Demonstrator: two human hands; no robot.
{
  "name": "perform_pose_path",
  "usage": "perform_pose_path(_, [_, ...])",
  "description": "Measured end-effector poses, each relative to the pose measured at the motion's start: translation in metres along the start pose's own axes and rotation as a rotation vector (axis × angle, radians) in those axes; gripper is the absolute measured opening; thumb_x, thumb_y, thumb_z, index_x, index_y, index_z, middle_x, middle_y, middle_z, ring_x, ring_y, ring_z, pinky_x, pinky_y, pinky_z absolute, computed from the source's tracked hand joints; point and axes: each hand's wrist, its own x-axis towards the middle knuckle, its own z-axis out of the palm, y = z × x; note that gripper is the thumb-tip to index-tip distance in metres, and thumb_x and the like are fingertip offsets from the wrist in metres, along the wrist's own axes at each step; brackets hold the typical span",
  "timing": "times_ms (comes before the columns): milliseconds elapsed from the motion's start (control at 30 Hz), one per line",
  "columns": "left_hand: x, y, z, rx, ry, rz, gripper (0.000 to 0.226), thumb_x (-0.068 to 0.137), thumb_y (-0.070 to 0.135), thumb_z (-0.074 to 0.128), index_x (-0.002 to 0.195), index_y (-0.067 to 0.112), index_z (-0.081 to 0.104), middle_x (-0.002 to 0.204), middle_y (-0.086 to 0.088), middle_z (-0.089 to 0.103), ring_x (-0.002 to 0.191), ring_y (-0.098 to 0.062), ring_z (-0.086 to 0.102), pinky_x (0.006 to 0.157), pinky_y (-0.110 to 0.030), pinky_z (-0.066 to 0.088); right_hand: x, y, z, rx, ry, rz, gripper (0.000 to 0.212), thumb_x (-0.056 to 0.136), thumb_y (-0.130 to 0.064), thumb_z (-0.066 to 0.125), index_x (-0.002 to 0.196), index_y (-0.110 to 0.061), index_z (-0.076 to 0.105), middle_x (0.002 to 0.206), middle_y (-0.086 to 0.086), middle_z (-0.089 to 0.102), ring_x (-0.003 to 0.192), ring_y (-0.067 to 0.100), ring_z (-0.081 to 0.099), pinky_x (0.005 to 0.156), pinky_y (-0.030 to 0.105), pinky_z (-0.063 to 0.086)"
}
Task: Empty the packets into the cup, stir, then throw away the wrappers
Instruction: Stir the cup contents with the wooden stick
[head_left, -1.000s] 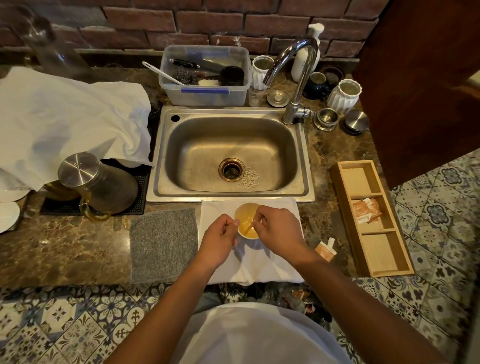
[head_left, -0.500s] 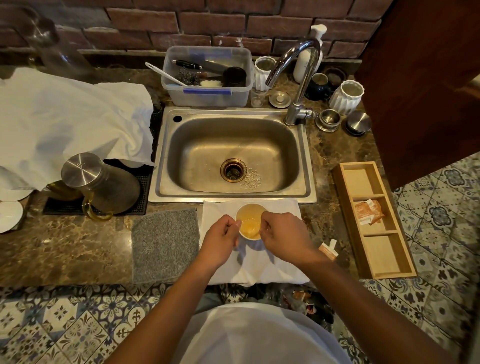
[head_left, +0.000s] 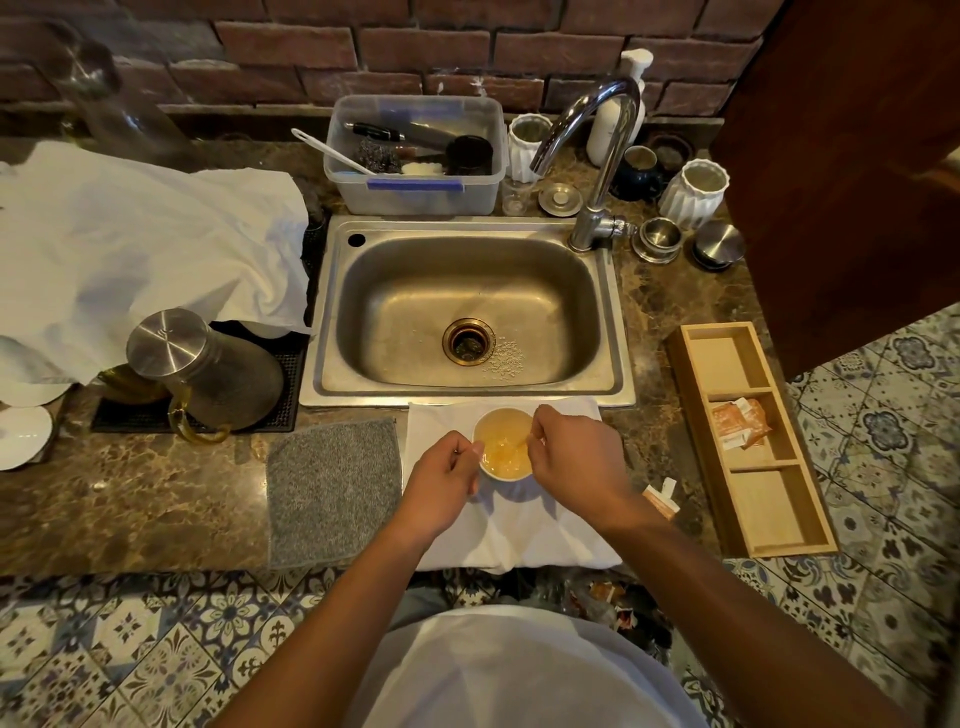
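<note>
The cup (head_left: 505, 442) sits on a white cloth (head_left: 519, 525) on the tabletop (head_left: 130, 493), just in front of the sink (head_left: 467, 312). It is full of yellow drink. The left hand (head_left: 441, 480) holds the cup at its side. The right hand (head_left: 574, 457) pinches a thin stick (head_left: 514, 446) that dips into the drink. A torn wrapper (head_left: 661, 500) lies by the right wrist. More packets (head_left: 740, 422) lie in the middle part of the wooden tray (head_left: 696, 441).

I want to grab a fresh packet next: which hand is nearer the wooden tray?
Right. The right hand is at the cup's right side, with only bare counter between it and the wooden tray. The left hand is on the cup's far side.
</note>
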Motion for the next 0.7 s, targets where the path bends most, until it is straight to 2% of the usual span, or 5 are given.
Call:
perform_pose_path(167, [-0.001, 0.003, 0.000, 0.001, -0.015, 0.000, 0.031, 0.106, 0.025, 0.053, 0.079, 0.009, 0.052, 0.059, 0.000, 0.054, 0.047, -0.002, 0.046, 0.047, -0.012, 0.040, -0.015, 0.002, 0.002, 0.000, -0.070, -0.027, 0.019, 0.096, -0.036, 0.051, 0.099, -0.022, 0.064, 0.086, 0.005, 0.075, 0.077, 0.029, 0.070, 0.064, 0.034, 0.052])
perform_pose_path(400, [-0.001, 0.004, -0.001, 0.034, -0.026, -0.018, 0.032, 0.106, 0.026, 0.052, 0.079, 0.009, 0.053, 0.053, 0.008, 0.054, 0.047, -0.004, 0.046, 0.053, -0.024, 0.038, -0.010, -0.021, 0.013, 0.140, -0.034, -0.027, 0.017, 0.097, -0.035, 0.057, 0.101, -0.022, 0.067, 0.085, 0.004, 0.076, 0.079, 0.027, 0.069, 0.063, 0.030, 0.045])
perform_pose_path(467, [-0.002, 0.005, -0.001, 0.031, -0.025, -0.025, 0.031, 0.106, 0.027, 0.051, 0.080, 0.010, 0.053, 0.053, 0.009, 0.054, 0.045, -0.003, 0.046, 0.051, -0.023, 0.037, -0.007, -0.021, 0.013, 0.128, 0.002, -0.015, 0.017, 0.097, -0.036, 0.057, 0.101, -0.022, 0.066, 0.084, 0.004, 0.075, 0.078, 0.027, 0.069, 0.061, 0.028, 0.038])
perform_pose_path(567, [-0.003, 0.006, -0.001, 0.031, -0.018, -0.029, 0.032, 0.106, 0.027, 0.051, 0.080, 0.009, 0.054, 0.051, 0.010, 0.054, 0.043, -0.001, 0.045, 0.046, -0.016, 0.037, -0.004, -0.015, 0.010, 0.031, 0.042, 0.000, 0.019, 0.098, -0.035, 0.054, 0.104, -0.020, 0.064, 0.085, 0.006, 0.075, 0.077, 0.030, 0.070, 0.060, 0.029, 0.038])
perform_pose_path(700, [-0.004, 0.010, 0.000, 0.027, -0.010, -0.019, 0.033, 0.106, 0.025, 0.051, 0.077, 0.008, 0.053, 0.050, 0.009, 0.053, 0.042, 0.002, 0.045, 0.045, -0.010, 0.038, -0.007, -0.005, 0.004, -0.072, -0.013, 0.026, 0.018, 0.095, -0.035, 0.053, 0.097, -0.020, 0.064, 0.085, 0.006, 0.075, 0.075, 0.031, 0.069, 0.058, 0.030, 0.040])
